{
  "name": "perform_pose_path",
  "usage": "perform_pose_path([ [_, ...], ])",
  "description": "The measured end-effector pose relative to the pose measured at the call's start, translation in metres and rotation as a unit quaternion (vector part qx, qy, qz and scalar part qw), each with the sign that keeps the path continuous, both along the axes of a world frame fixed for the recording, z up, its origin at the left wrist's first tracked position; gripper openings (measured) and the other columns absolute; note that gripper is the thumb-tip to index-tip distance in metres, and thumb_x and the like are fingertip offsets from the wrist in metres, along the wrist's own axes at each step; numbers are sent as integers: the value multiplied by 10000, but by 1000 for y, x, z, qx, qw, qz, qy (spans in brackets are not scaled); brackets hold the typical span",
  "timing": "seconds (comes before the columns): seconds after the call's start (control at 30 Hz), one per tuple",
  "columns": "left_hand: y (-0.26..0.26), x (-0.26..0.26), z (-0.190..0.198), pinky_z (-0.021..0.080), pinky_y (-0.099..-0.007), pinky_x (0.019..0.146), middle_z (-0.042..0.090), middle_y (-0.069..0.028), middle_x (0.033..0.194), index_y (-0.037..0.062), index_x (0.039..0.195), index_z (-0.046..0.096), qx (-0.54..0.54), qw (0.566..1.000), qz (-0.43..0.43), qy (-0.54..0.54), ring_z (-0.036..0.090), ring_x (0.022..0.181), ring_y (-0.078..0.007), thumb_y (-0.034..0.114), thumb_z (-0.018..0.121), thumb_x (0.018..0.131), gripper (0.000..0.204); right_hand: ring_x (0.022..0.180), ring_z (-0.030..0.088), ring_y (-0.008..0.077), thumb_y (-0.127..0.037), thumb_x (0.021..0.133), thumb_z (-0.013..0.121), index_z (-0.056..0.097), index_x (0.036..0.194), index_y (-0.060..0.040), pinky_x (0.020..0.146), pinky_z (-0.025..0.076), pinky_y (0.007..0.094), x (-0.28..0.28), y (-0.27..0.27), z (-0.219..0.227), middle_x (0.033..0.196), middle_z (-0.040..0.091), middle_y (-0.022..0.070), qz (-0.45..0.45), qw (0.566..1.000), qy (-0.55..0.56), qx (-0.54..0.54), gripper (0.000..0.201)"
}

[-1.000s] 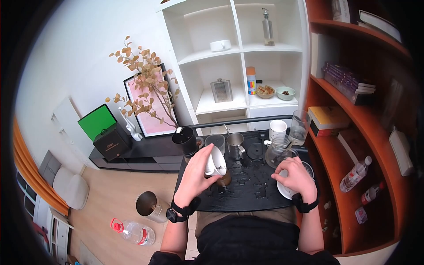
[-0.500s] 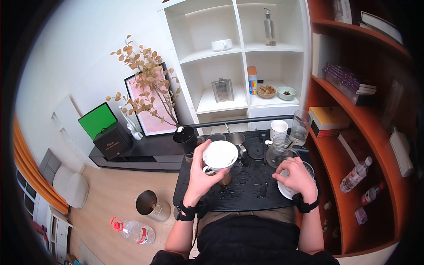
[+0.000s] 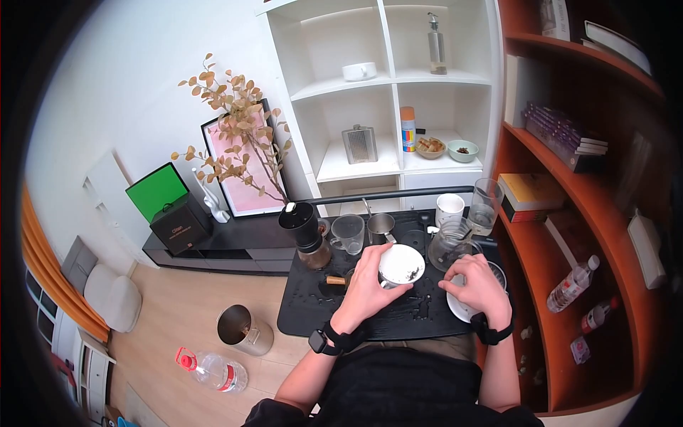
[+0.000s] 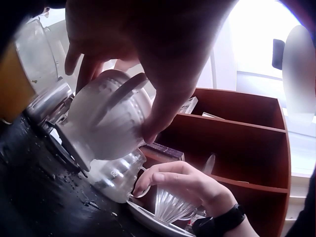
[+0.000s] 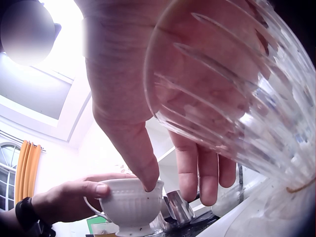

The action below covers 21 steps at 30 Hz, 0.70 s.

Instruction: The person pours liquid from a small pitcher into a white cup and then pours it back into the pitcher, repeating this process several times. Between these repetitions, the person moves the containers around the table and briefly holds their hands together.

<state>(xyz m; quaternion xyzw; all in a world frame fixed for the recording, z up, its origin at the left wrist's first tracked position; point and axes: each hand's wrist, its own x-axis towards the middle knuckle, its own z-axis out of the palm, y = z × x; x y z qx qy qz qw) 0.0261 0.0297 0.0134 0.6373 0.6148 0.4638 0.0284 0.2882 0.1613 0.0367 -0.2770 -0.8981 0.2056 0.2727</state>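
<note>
My left hand (image 3: 368,288) grips a white cup (image 3: 400,262) by its sides, close over the black tabletop. Dark specks lie on the cup's white inside, and its ribbed outside and handle show in the left wrist view. Over the white saucer (image 3: 457,306) at the right hovers my right hand (image 3: 478,283), its fingers (image 5: 187,173) hanging loosely with nothing between them. A clear fluted glass (image 5: 281,123) stands beside that hand, on the saucer. Just beyond the right fingertips is a glass jug (image 3: 445,245) with a handle.
Along the back of the black table (image 3: 313,317) stand a dark grinder (image 3: 313,245), a glass mug (image 3: 348,233), a metal pitcher (image 3: 382,224), a white cup with a handle (image 3: 449,205) and a tall glass (image 3: 486,203). A wooden handle (image 3: 335,280) shows beside my left hand. Water droplets dot the tabletop.
My left hand has carried the cup rightward, from the table's left side to near its middle, turning it from tipped sideways to show its inside. My right hand has stayed put.
</note>
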Motion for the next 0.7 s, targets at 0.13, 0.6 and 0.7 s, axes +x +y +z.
perform_pose_path([
  [0.13,2,-3,-7,549,-525,1204,623,-210,1540,16,1628,547,-31,999,-7,-14,640,1460,-432,274,1041,827,975,1065,737,312,-267,904,921,840,907,-24,1094,474,418,1,1,1,997,824,131,5,1000,-16,-11,256],
  [0.6,-17,-22,-3,303,-636,1390,640,-272,1567,-16,1744,421,-99,992,14,75,578,1527,-459,461,1056,805,1230,1052,704,325,-249,895,934,846,875,-33,1098,479,426,0,3,-8,960,826,119,-17,1000,2,-14,234],
  [0.7,-33,-33,-1,328,-613,1379,622,-273,1594,-19,1741,422,-88,990,46,102,563,1539,-464,467,1063,799,1239,1055,705,325,-246,892,937,843,872,-33,1101,483,426,0,2,-1,957,826,119,3,1000,-9,-9,233],
])
